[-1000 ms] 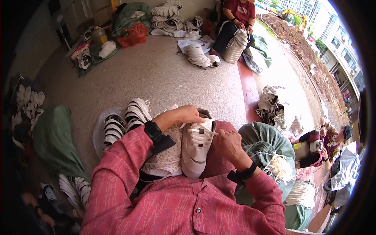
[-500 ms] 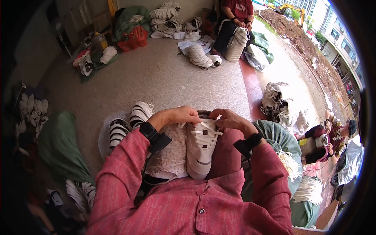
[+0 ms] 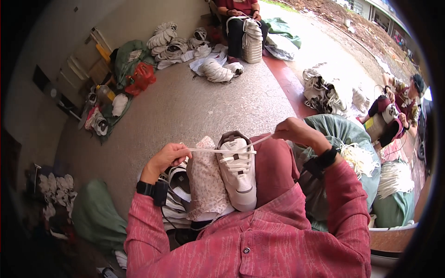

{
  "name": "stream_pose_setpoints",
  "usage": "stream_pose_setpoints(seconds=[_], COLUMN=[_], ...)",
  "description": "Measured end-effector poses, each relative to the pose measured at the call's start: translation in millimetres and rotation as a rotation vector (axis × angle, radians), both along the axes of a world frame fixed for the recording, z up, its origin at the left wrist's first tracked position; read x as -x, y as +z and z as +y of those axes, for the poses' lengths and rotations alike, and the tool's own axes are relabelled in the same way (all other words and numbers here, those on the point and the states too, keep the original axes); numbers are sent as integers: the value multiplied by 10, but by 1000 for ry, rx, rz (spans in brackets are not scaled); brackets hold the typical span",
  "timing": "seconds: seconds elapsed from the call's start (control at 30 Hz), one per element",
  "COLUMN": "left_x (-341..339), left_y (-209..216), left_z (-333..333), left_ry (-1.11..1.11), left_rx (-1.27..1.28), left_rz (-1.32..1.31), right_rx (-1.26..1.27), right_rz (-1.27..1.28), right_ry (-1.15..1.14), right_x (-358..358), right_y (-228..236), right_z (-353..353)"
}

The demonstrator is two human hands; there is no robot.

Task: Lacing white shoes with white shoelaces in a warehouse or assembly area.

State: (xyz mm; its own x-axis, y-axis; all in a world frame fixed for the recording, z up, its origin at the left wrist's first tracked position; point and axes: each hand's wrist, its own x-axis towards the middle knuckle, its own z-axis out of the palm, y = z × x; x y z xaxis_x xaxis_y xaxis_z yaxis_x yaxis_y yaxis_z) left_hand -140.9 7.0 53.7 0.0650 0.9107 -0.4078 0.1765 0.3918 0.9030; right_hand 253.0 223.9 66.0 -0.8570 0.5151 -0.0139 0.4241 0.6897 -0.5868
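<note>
A white shoe (image 3: 244,199) with a grey toe and brown collar lies between my thighs, toe toward me. White laces cross its tongue in several rows. To the left of the shoe, my left hand (image 3: 172,156) is closed on one end of the shoelace (image 3: 208,150), drawn out straight. My right hand (image 3: 297,131), raised to the right of the shoe, pinches the other end, which slants up from the top eyelets. Both hands are off the shoe itself. A flowered cloth (image 3: 206,178) covers my left thigh.
Striped shoe uppers (image 3: 176,211) sit beside my left leg. Green sacks (image 3: 340,134) topped with bundles of white laces (image 3: 396,178) stand at my right. Stacked shoe uppers (image 3: 169,44) lie against the far wall. Two co-workers (image 3: 410,99) sit ahead and at right.
My hands have moved apart from the shoe's top, the left one leftward, the right one rightward and up, pulling the lace ends out. My view has shifted.
</note>
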Motion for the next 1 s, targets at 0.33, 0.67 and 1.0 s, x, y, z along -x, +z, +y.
stream_pose_setpoints(seconds=[0.33, 0.67, 1.0], left_x=[-34, -337, -378], left_y=[-255, -697, -845], left_z=[-358, -205, -92], left_ry=[408, 847, 822], left_rx=[-85, -515, -467], left_rz=[-36, -809, -1050], right_rx=[307, 1395, 1652], right_rz=[349, 369, 846], right_ry=[-572, -318, -408], right_x=[-549, 265, 406], right_y=[-424, -493, -751], right_z=[-157, -654, -599])
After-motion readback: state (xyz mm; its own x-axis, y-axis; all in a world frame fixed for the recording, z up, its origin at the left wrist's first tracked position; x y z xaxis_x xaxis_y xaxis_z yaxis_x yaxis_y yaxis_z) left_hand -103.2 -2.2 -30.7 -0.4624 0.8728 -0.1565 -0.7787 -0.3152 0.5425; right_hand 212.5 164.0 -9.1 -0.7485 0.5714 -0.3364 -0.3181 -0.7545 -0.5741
